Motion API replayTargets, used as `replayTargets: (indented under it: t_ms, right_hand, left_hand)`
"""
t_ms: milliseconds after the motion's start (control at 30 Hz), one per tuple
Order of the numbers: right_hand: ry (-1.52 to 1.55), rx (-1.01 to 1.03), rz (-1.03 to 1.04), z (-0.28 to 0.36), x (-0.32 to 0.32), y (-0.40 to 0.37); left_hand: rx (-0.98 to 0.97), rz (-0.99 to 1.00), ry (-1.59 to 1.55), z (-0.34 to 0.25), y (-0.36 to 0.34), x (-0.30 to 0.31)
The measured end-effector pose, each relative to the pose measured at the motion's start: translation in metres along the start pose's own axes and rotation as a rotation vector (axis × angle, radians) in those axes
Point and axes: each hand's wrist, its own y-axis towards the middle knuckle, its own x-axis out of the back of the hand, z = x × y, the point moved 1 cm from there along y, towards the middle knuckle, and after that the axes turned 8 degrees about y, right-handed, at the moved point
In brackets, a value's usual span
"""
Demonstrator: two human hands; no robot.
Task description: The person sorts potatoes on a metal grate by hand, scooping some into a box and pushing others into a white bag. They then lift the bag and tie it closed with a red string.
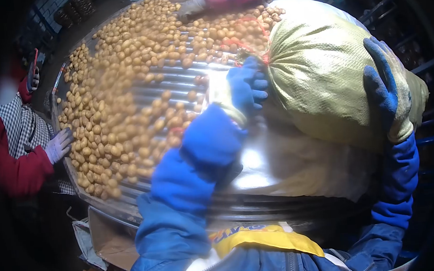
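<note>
A full, pale green woven sack (326,71) lies on its side on a shiny metal sheet (277,166). Red string (266,58) is tied round its gathered neck, which points left toward loose potatoes (117,106). My left hand (248,87), in a blue-coated glove, is closed at the neck by the string; its fingers are curled and partly hide what they grip. Gloved the same way, my right hand (386,82) lies against the sack's right part with thumb and fingers spread.
The potatoes spread over a ribbed metal table (175,81). At the left edge rests another person's gloved hand (59,145). A second person's gloved hand (191,8) reaches among potatoes at the far side. A cardboard box (112,236) stands below the near left edge.
</note>
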Motion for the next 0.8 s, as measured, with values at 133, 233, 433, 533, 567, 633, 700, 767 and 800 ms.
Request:
replayTargets:
  t_ms: [133, 233, 433, 533, 567, 633, 700, 767, 800]
  right_hand:
    - [0.030, 0.020, 0.006, -0.001, 0.001, 0.000]
    - [0.003, -0.026, -0.006, 0.003, -0.001, -0.001]
    - [-0.081, -0.029, 0.068, -0.008, 0.001, -0.006]
    - [-0.086, -0.032, 0.071, -0.005, 0.001, -0.004]
    - [-0.081, -0.032, 0.072, -0.004, 0.001, -0.004]
    - [-0.062, -0.051, 0.068, -0.003, 0.002, -0.003]
    - [-0.069, -0.057, 0.073, -0.003, 0.001, -0.003]
    - [-0.112, -0.044, 0.083, -0.003, 0.002, -0.002]
    - [-0.108, -0.048, 0.063, -0.003, 0.002, -0.002]
  left_hand:
    - [0.078, 0.013, -0.114, -0.002, -0.009, 0.003]
    - [0.019, -0.098, -0.011, -0.010, -0.027, -0.002]
    - [-0.101, -0.132, 0.043, 0.003, -0.050, 0.021]
    - [-0.038, -0.213, -0.038, -0.003, -0.053, 0.013]
    - [-0.078, -0.226, -0.021, -0.010, -0.058, 0.011]
    - [-0.113, -0.200, -0.031, -0.008, -0.053, 0.017]
    - [-0.175, -0.197, 0.006, -0.002, -0.046, 0.023]
    - [-0.269, -0.211, 0.085, 0.002, -0.040, 0.023]
    - [-0.277, -0.206, 0.038, 0.003, -0.040, 0.022]
